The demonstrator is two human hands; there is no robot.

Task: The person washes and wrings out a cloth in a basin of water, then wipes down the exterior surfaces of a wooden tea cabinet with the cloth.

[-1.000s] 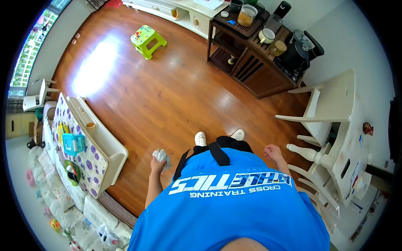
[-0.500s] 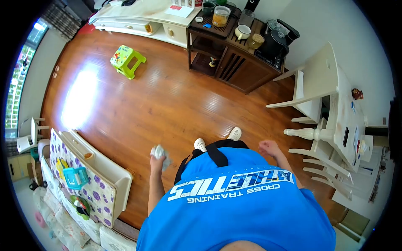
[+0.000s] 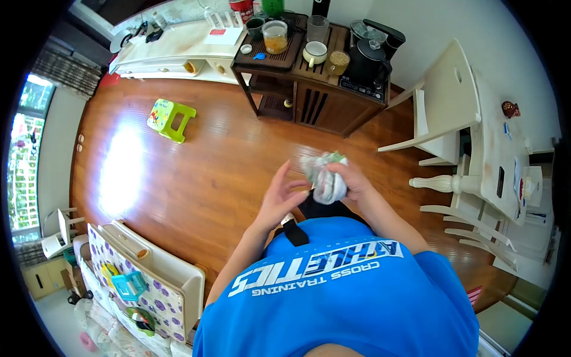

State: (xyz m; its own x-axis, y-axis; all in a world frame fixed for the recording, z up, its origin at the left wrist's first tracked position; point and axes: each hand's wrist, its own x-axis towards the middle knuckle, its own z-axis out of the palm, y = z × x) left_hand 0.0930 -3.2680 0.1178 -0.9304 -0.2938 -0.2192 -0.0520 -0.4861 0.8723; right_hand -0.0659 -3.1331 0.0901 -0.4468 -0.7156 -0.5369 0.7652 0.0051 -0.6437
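A crumpled whitish-grey cloth (image 3: 329,184) with a bit of green at its top is in front of my body. My right hand (image 3: 352,180) is closed around its right side. Just left of the cloth, my left hand (image 3: 283,196) has its fingers spread and holds nothing, with its thumb close to the cloth's lower left edge.
Ahead stands a dark wooden cabinet (image 3: 324,101) with jars, a white pot (image 3: 314,53) and a black kettle (image 3: 369,62). A green stool (image 3: 171,120) is on the floor. White chairs and a table (image 3: 496,166) are at right, a flowered coffee table (image 3: 163,303) at lower left.
Both hands have come up and together in front of my body. The cloth, earlier in my left hand, is now in my right. The view has shifted, and the cabinet appears further left.
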